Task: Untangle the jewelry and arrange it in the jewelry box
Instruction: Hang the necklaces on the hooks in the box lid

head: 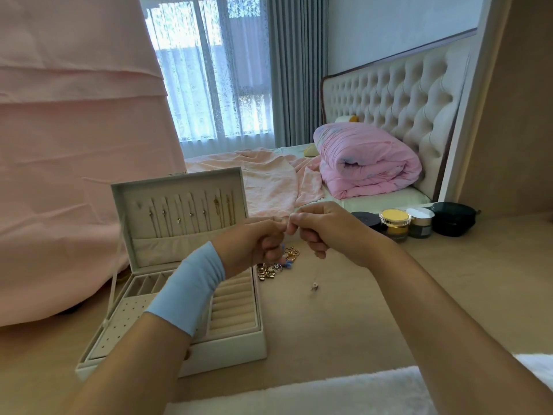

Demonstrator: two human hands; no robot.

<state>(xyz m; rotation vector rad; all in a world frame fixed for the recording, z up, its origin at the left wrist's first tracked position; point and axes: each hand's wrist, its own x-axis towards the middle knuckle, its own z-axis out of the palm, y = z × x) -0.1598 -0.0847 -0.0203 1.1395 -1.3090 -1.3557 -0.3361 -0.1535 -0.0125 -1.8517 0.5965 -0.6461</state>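
A white jewelry box (233,342) stands open on the beige table at the left, with several necklaces hanging inside its raised lid (182,211). My left hand (251,244), a blue band on its wrist, and my right hand (326,229) meet above the table, both pinching a thin necklace chain. Its small pendant (314,286) dangles below my right hand. A pile of tangled gold rings and jewelry (278,263) with blue bits lies on the table just right of the box, partly hidden by my left hand.
Jars and a dark pouch (453,218) stand in a row at the back right of the table, among them a yellow-lidded jar (394,223). Pink cloth (74,145) hangs at the left. A white furry edge (329,393) lies nearest me. A bed shows behind.
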